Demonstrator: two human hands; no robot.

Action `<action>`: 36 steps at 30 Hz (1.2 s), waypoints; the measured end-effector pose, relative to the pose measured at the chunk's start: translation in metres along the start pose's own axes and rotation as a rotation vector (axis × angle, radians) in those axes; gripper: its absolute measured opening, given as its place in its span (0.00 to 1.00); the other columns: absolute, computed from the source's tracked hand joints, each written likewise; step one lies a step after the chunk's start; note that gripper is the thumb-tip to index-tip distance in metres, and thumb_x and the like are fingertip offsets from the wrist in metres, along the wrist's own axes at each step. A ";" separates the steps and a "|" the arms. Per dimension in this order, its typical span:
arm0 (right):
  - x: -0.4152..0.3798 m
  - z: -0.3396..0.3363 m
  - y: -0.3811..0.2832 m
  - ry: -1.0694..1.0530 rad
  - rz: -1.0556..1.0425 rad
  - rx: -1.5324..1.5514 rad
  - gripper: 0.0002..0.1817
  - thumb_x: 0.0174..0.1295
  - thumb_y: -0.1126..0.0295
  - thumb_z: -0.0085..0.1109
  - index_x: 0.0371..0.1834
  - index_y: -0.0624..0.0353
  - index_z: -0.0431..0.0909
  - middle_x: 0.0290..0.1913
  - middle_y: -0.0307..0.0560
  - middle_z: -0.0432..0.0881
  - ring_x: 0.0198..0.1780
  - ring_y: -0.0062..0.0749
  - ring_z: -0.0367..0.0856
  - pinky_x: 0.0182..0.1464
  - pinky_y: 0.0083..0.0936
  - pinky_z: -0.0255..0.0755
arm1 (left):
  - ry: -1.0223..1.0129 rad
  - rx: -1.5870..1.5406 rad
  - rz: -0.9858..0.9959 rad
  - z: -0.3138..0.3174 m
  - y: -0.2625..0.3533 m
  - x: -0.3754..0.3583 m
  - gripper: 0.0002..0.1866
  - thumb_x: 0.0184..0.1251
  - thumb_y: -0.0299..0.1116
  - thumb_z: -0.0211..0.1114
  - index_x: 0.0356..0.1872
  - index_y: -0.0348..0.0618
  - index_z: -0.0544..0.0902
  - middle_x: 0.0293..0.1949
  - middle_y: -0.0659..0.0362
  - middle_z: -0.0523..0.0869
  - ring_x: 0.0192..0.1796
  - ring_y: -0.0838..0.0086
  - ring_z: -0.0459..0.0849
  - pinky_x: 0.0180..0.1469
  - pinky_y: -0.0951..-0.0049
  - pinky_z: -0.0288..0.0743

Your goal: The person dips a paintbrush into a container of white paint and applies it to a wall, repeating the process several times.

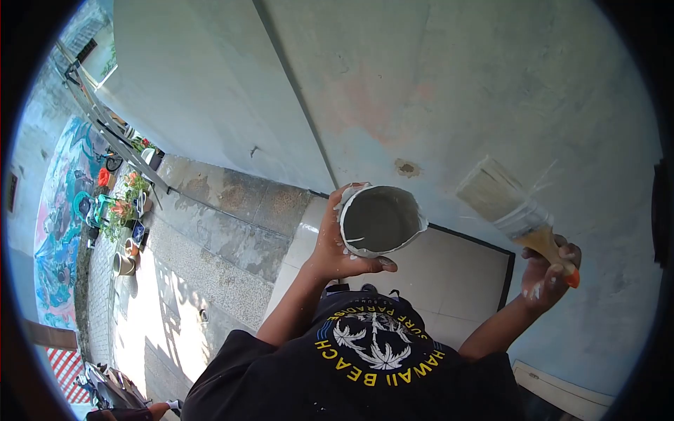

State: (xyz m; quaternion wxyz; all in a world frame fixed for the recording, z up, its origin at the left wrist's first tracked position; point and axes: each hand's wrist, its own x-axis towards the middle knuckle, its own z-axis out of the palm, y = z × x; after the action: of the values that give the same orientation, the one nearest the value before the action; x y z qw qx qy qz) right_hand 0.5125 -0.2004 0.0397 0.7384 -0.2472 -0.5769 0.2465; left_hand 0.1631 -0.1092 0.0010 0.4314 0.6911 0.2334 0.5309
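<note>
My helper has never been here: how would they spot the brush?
Find the big pale wall, picture right. Before it, the right hand grips the brush. Pale bristles and an orange handle end distinguish it from the round container in the left hand.

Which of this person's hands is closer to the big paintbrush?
The right hand: it grips the handle of the paintbrush. The left hand is apart from the brush, off to its left, holding the round tub.
</note>
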 end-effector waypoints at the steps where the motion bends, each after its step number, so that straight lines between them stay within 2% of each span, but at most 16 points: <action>1: 0.010 0.006 -0.016 -0.049 -0.046 -0.017 0.21 0.63 0.58 0.72 0.51 0.56 0.76 0.47 0.55 0.84 0.45 0.41 0.88 0.39 0.34 0.87 | 0.000 -0.022 0.007 0.001 0.000 0.001 0.67 0.31 0.39 0.93 0.74 0.39 0.56 0.66 0.51 0.72 0.69 0.62 0.75 0.70 0.61 0.70; 2: 0.024 0.009 -0.032 -0.046 -0.041 -0.020 0.21 0.63 0.58 0.72 0.51 0.56 0.76 0.47 0.55 0.84 0.45 0.41 0.88 0.39 0.34 0.87 | -0.002 -0.046 0.012 0.002 0.000 0.000 0.67 0.30 0.39 0.93 0.74 0.39 0.56 0.66 0.50 0.72 0.69 0.62 0.74 0.70 0.61 0.70; 4: 0.062 0.017 -0.060 -0.651 -0.203 -0.229 0.19 0.59 0.58 0.75 0.45 0.55 0.80 0.44 0.56 0.87 0.44 0.43 0.91 0.39 0.34 0.88 | -0.004 -0.068 0.029 0.005 0.001 -0.002 0.67 0.29 0.39 0.93 0.74 0.39 0.56 0.67 0.50 0.72 0.69 0.62 0.74 0.71 0.61 0.70; 5: 0.073 0.028 -0.068 -0.722 -0.233 -0.304 0.15 0.56 0.63 0.77 0.40 0.54 0.82 0.42 0.57 0.88 0.43 0.44 0.92 0.39 0.32 0.88 | 0.000 -0.085 0.051 0.006 0.001 -0.003 0.67 0.28 0.39 0.94 0.73 0.39 0.57 0.67 0.50 0.71 0.69 0.62 0.74 0.71 0.60 0.70; 7: 0.077 0.061 -0.070 -0.665 -0.282 -0.350 0.14 0.54 0.68 0.78 0.41 0.54 0.82 0.41 0.55 0.89 0.41 0.40 0.92 0.36 0.29 0.88 | -0.018 -0.067 0.066 0.006 -0.001 -0.004 0.67 0.28 0.39 0.94 0.73 0.39 0.57 0.67 0.49 0.71 0.69 0.61 0.74 0.71 0.60 0.70; 9: 0.096 0.079 -0.082 -0.840 -0.237 -0.434 0.16 0.49 0.72 0.79 0.40 0.56 0.83 0.39 0.52 0.89 0.39 0.37 0.92 0.34 0.28 0.88 | -0.033 -0.045 0.080 0.007 0.003 -0.008 0.67 0.28 0.39 0.94 0.73 0.39 0.57 0.67 0.48 0.71 0.69 0.61 0.74 0.71 0.60 0.69; 13: 0.096 0.102 -0.072 -0.844 -0.252 -0.459 0.13 0.52 0.65 0.75 0.39 0.51 0.81 0.35 0.49 0.89 0.35 0.37 0.92 0.33 0.27 0.86 | -0.047 -0.015 0.051 0.006 0.011 -0.014 0.67 0.28 0.40 0.93 0.73 0.38 0.58 0.66 0.47 0.71 0.69 0.59 0.74 0.72 0.58 0.68; 16: 0.101 0.121 -0.072 -0.868 -0.229 -0.535 0.15 0.47 0.66 0.77 0.36 0.53 0.81 0.32 0.47 0.90 0.35 0.38 0.92 0.31 0.26 0.83 | -0.046 -0.014 0.055 0.005 0.010 -0.016 0.67 0.27 0.42 0.93 0.73 0.38 0.58 0.66 0.47 0.71 0.69 0.58 0.74 0.72 0.58 0.67; 18: 0.100 0.131 -0.075 -0.805 -0.116 -0.589 0.16 0.45 0.67 0.77 0.36 0.53 0.81 0.29 0.44 0.89 0.34 0.38 0.92 0.29 0.27 0.78 | -0.032 -0.038 0.048 0.006 0.012 -0.021 0.67 0.27 0.42 0.93 0.73 0.39 0.59 0.67 0.47 0.71 0.69 0.58 0.74 0.72 0.57 0.67; 20: 0.109 0.138 -0.075 -0.864 -0.077 -0.611 0.17 0.44 0.67 0.77 0.36 0.54 0.81 0.29 0.45 0.89 0.33 0.38 0.92 0.29 0.28 0.77 | -0.091 0.035 0.041 0.003 0.012 -0.024 0.67 0.29 0.39 0.92 0.75 0.47 0.56 0.70 0.44 0.66 0.73 0.55 0.70 0.73 0.54 0.66; 21: 0.112 0.141 -0.074 -0.916 -0.037 -0.633 0.17 0.43 0.68 0.77 0.36 0.55 0.81 0.30 0.45 0.89 0.32 0.38 0.91 0.29 0.29 0.75 | -0.087 0.037 0.039 0.005 0.014 -0.025 0.67 0.29 0.39 0.92 0.75 0.47 0.56 0.70 0.44 0.66 0.73 0.55 0.70 0.73 0.54 0.66; 23: 0.114 0.146 -0.069 -0.939 -0.032 -0.617 0.17 0.44 0.68 0.77 0.36 0.55 0.80 0.30 0.46 0.89 0.31 0.38 0.90 0.29 0.29 0.75 | -0.032 -0.041 0.013 0.006 0.018 -0.025 0.66 0.28 0.40 0.93 0.73 0.40 0.58 0.67 0.47 0.70 0.70 0.58 0.72 0.73 0.58 0.66; 28: 0.111 0.158 -0.064 -0.946 -0.019 -0.575 0.16 0.44 0.69 0.76 0.37 0.56 0.80 0.30 0.47 0.87 0.27 0.40 0.86 0.27 0.29 0.74 | -0.008 -0.117 0.013 0.005 0.016 -0.029 0.67 0.29 0.39 0.92 0.74 0.40 0.57 0.68 0.47 0.69 0.72 0.58 0.71 0.74 0.58 0.64; 30: 0.112 0.160 -0.061 -0.987 -0.094 -0.536 0.15 0.46 0.71 0.74 0.38 0.58 0.81 0.29 0.47 0.85 0.24 0.40 0.83 0.26 0.29 0.73 | 0.007 -0.139 0.026 0.004 0.013 -0.029 0.67 0.29 0.39 0.92 0.74 0.40 0.57 0.68 0.47 0.69 0.72 0.58 0.70 0.74 0.57 0.64; 34: 0.115 0.161 -0.058 -1.033 -0.084 -0.515 0.14 0.49 0.73 0.73 0.38 0.60 0.81 0.28 0.46 0.84 0.23 0.41 0.81 0.25 0.30 0.72 | -0.041 -0.010 0.085 -0.003 0.007 -0.029 0.68 0.30 0.43 0.92 0.75 0.40 0.56 0.70 0.45 0.67 0.74 0.54 0.69 0.74 0.56 0.64; 36: 0.121 0.163 -0.059 -1.139 -0.043 -0.499 0.13 0.51 0.74 0.72 0.39 0.61 0.82 0.28 0.46 0.83 0.24 0.42 0.81 0.25 0.32 0.72 | -0.031 0.061 0.195 -0.003 0.001 -0.027 0.67 0.30 0.44 0.92 0.74 0.41 0.57 0.70 0.45 0.68 0.73 0.54 0.70 0.74 0.55 0.64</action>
State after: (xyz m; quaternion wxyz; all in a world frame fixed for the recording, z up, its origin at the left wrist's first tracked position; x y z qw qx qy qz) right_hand 0.3838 -0.1534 0.2009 0.2394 -0.2302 -0.9254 0.1825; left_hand 0.1514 -0.1301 -0.0122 0.3601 0.7314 0.1744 0.5522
